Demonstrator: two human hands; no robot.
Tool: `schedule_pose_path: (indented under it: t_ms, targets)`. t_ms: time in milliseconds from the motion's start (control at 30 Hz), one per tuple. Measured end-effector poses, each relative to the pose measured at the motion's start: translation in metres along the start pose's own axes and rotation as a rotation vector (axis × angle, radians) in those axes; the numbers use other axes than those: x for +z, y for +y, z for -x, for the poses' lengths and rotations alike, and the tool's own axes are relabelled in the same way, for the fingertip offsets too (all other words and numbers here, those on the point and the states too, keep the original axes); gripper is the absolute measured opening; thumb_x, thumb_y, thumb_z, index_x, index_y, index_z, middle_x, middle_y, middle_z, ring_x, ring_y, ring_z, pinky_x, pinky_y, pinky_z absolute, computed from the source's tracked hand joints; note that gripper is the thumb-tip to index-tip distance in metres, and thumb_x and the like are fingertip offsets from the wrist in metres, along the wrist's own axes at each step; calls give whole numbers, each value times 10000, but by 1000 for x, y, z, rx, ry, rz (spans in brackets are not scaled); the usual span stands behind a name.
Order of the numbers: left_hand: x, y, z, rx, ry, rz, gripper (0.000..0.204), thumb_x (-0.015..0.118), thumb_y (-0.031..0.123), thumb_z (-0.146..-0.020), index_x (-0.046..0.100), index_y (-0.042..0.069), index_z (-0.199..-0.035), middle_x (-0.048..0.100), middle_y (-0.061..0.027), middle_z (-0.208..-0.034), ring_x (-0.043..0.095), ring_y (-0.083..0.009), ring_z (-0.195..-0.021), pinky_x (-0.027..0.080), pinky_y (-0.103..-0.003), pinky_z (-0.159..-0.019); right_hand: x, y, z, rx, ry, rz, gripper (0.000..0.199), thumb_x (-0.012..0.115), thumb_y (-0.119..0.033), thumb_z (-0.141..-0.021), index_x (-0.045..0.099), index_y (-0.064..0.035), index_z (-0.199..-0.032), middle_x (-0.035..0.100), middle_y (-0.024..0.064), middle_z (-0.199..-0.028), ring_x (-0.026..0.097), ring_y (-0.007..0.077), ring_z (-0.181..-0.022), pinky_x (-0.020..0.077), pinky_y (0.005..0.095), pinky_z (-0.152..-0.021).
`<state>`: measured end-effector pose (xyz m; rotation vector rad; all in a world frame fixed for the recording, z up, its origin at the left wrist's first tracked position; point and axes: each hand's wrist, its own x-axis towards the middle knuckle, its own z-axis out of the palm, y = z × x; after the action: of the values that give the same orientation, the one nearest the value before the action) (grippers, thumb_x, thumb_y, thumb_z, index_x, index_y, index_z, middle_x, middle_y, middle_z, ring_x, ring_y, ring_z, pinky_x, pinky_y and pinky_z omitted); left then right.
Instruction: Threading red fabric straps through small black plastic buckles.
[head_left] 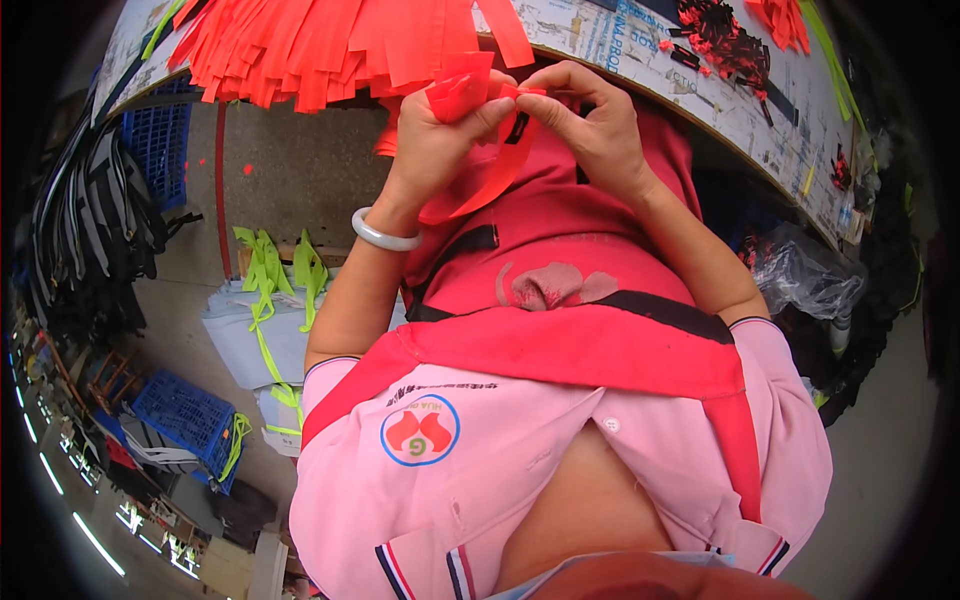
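My left hand (pixel 432 135) is closed around a folded bright orange-red fabric strip (pixel 462 92), near the table's front edge. A loose length of orange-red strip (pixel 492 185) hangs below in a curve over the red apron. My right hand (pixel 595 125) pinches a small orange-red end between thumb and forefinger, right beside the left fingertips. A small black piece (pixel 517 127) shows just below the fingers; its kind is hard to make out. Just beyond the left hand, a thick pile of orange-red strips (pixel 300 50) overhangs the table edge.
The worn white table (pixel 690 100) bears a heap of small black and red pieces (pixel 725 45) at the far right. Blue plastic crates (pixel 185 410), dark hanging straps (pixel 90 220) and lime-green ties (pixel 265 275) on pale sheets are at the left. A clear plastic bag (pixel 800 270) lies right.
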<state>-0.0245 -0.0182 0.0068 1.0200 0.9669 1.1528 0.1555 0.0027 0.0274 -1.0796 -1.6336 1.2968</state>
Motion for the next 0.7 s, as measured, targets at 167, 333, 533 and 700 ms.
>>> schedule_pose_path:
  t_ms: [167,333,533,700]
  targets:
    - [4,-1,1,91,-7,-4,129,648,42,-862,657,0,-984,599,15,-728,513,-37,-614,405,-194,-542,0,9,4,77,-181,77,167,674,-131,-853,640,7,-940,638,29,-834,552,88,-749,450,239,-677]
    - [2,6,-6,-36,101,119,130,633,50,-873,655,-4,-990,560,28,-698,452,-27,-575,362,-186,-523,25,15,21,290,-413,-146,206,646,-124,-865,648,3,-1027,672,66,-872,598,94,-800,484,264,-741]
    - [-10,5,-15,-79,134,185,124,609,62,-885,670,17,-984,549,53,-691,427,-25,-555,331,-184,-502,25,23,15,336,-444,-105,231,623,-151,-885,639,13,-1048,675,59,-898,601,101,-813,482,263,-748]
    - [-26,2,-9,-43,233,238,168,607,61,-892,634,-11,-1042,563,18,-719,454,-47,-553,352,-196,-500,24,13,0,300,-559,-125,285,603,-144,-914,583,34,-1135,637,43,-1016,555,80,-929,459,256,-839]
